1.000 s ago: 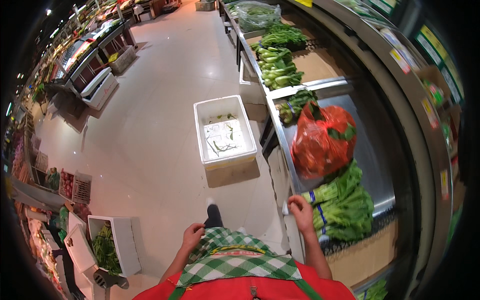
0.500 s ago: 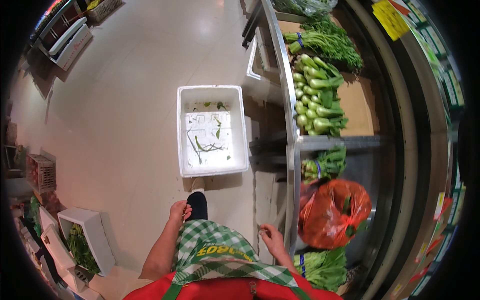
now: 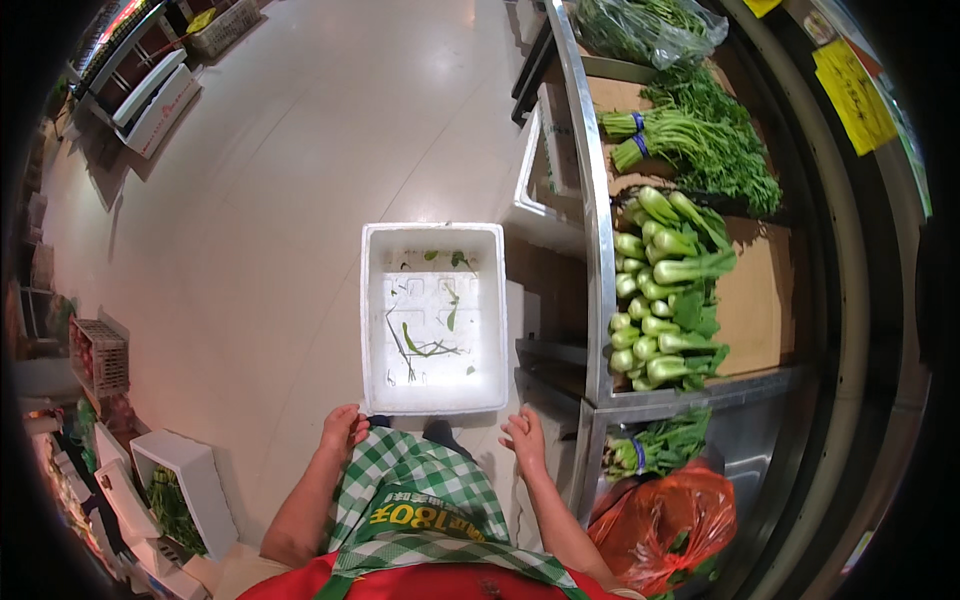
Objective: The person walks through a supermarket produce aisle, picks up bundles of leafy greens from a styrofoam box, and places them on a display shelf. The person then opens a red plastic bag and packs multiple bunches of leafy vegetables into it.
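Observation:
A white foam box (image 3: 434, 403) stands on the floor in front of me, with a few loose green leaves (image 3: 452, 305) and thin stems scattered over its bottom. My left hand (image 3: 345, 428) is just beside the box's near left corner, its fingers loosely bent and holding nothing visible. By the near right corner, my right hand (image 3: 525, 441) has its fingers apart and bent, also with nothing seen in it. Neither hand plainly touches the rim. A green checked apron (image 3: 420, 490) hangs between my forearms.
A metal-edged shelf (image 3: 598, 240) runs along the right, bearing bok choy (image 3: 660, 290), bundled greens (image 3: 690, 150) and a red plastic bag (image 3: 665, 520). Another foam box (image 3: 545, 205) stands under it. At lower left are a foam box of greens (image 3: 190, 450) and a crate (image 3: 100, 357).
My view has moved forward, and the box is closer to me. Both hands have come up to its near corners. The right hand's fingers have spread.

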Demonstrator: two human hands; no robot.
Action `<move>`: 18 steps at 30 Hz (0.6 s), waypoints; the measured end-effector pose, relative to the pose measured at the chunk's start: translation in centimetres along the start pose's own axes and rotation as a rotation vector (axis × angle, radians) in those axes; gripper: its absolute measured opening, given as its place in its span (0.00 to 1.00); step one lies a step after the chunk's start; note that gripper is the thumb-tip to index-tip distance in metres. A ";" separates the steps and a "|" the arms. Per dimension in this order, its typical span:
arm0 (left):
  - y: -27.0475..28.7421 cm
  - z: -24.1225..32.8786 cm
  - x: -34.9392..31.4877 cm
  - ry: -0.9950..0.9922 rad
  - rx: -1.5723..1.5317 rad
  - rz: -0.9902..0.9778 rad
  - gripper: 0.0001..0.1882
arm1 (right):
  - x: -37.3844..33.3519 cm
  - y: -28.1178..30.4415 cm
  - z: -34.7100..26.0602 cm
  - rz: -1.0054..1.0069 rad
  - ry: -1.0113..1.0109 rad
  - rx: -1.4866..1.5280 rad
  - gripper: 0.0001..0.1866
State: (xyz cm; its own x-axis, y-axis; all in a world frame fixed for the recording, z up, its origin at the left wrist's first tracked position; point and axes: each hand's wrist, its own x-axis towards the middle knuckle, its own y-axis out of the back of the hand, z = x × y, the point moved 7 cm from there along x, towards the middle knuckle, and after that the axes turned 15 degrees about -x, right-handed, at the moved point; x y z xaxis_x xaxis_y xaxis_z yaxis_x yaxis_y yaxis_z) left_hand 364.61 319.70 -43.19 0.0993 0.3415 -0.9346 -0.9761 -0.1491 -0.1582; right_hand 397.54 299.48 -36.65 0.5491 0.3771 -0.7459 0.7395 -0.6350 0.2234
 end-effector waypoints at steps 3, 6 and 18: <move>-4.3 3.3 2.8 -0.050 0.070 -0.101 0.12 | 5.6 -1.2 -4.6 0.016 -0.027 0.147 0.28; -8.4 6.8 5.6 -0.126 0.223 -0.142 0.13 | 12.4 -2.4 -9.1 0.060 -0.015 0.192 0.27; -15.5 25.7 20.2 -0.119 0.483 -0.290 0.11 | 53.2 6.7 -22.1 0.675 -0.010 0.698 0.19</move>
State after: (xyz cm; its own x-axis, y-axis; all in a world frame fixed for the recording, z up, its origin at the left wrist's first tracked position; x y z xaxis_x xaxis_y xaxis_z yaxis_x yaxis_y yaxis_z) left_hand 376.74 352.77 -51.39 0.3804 0.4116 -0.8281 -0.8928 0.3970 -0.2128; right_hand 440.32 330.17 -61.01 0.7676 -0.2172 -0.6030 -0.1296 -0.9740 0.1859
